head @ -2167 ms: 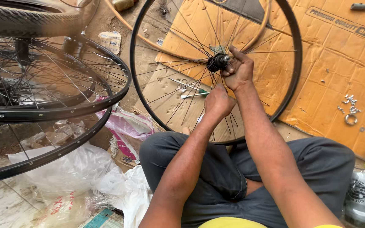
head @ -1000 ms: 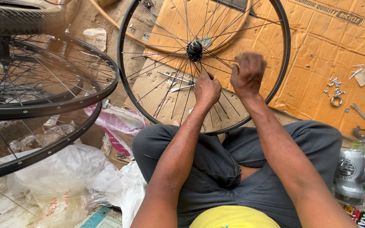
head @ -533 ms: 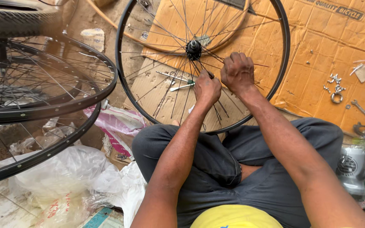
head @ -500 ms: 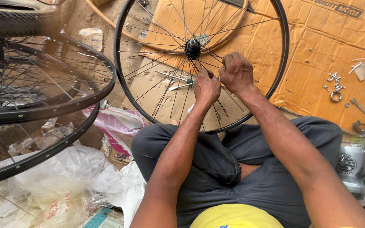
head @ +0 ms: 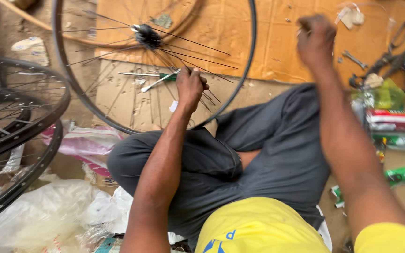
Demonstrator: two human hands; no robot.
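Sitting cross-legged on the ground, you keep your left hand (head: 191, 87) stretched forward with the arm nearly straight, its fingers curled shut around a bunch of thin metal spokes (head: 202, 91) of the bicycle wheel (head: 240, 79). The wheel leans just in front of your knees, a dark, narrow round rim with a small black hub (head: 147, 35) and fine wires fanning out from it. Your right hand (head: 316, 40) is raised well off to the right, away from the rim, and blurred; the fingers look bunched, but you cannot tell whether they pinch anything. Under the wheel lies flat brown cardboard (head: 282, 42), creased and dusty, with a screwdriver (head: 158, 79) on it. A steel spanner (head: 354, 59) lies near the right hand. Two more spoked wheels (head: 29, 126) stand at the left above crumpled white plastic (head: 43, 215).
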